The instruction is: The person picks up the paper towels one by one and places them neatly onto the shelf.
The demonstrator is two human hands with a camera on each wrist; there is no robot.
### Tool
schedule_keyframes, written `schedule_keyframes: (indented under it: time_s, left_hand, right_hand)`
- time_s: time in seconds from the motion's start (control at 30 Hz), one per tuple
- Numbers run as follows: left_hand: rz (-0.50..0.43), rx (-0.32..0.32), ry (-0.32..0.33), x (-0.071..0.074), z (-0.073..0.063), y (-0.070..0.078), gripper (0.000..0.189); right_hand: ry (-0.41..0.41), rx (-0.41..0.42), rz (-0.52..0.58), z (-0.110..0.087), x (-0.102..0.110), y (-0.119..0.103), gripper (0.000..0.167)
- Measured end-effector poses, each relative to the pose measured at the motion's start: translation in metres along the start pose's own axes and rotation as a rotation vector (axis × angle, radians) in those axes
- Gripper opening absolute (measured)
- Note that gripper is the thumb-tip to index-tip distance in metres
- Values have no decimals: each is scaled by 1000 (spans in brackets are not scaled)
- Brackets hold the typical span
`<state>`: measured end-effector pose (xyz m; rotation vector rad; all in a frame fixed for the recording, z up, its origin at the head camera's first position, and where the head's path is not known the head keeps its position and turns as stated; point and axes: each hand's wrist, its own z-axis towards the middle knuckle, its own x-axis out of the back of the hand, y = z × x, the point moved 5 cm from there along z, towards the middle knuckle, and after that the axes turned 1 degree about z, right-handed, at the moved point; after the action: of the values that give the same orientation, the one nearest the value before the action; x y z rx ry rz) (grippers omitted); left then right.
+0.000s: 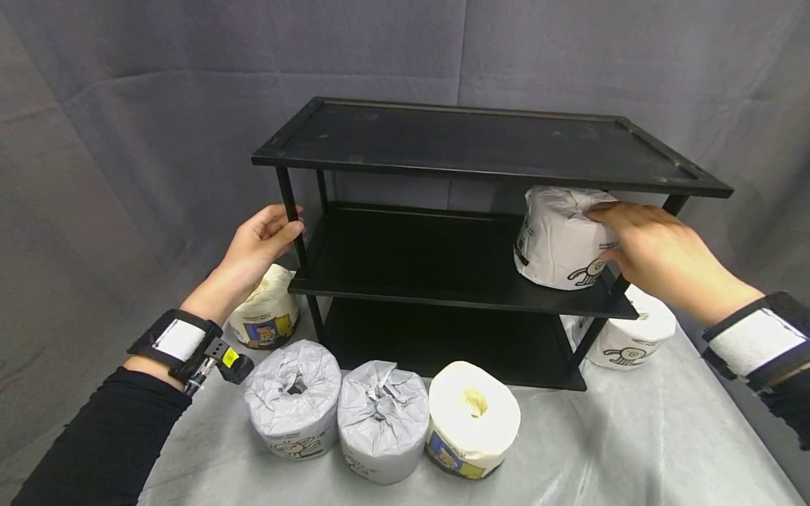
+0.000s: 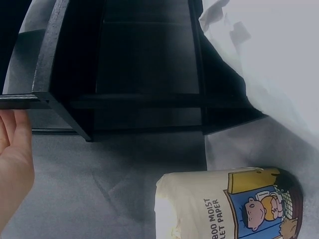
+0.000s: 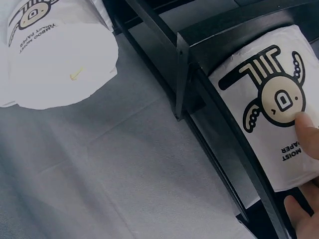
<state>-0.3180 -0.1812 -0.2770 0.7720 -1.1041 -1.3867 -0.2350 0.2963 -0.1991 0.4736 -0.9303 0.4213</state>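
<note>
A black three-tier shelf rack (image 1: 481,144) stands in the middle of the head view. On the right end of its middle tier, under the top board, sits a white wrapped toilet roll (image 1: 550,242) with a cartoon figure printed on it. My right hand (image 1: 661,242) grips that roll from the right, fingers over its top edge and thumb on its side. The right wrist view shows the printed side of the roll (image 3: 274,99) above the tier's edge. At the rack's left front post (image 1: 287,193), my left hand (image 1: 256,235) pinches the post between thumb and fingers.
In front of the rack stand two grey-white wrapped rolls (image 1: 294,400) and a cream roll (image 1: 473,414). Another cream roll (image 1: 266,313) is behind my left wrist. More white rolls (image 1: 635,334) stand right of the rack. A grey curtain (image 1: 392,49) hangs behind.
</note>
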Motion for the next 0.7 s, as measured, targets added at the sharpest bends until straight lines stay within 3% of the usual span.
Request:
schedule_keyframes:
  time_s: [0.47, 0.7]
  left_hand:
    - [28, 18, 8, 3, -1, 1, 21]
    - [4, 12, 11, 4, -2, 1, 20]
  right_hand:
    - [65, 55, 7, 4, 2, -1, 62]
    - [59, 27, 20, 9, -2, -6, 61]
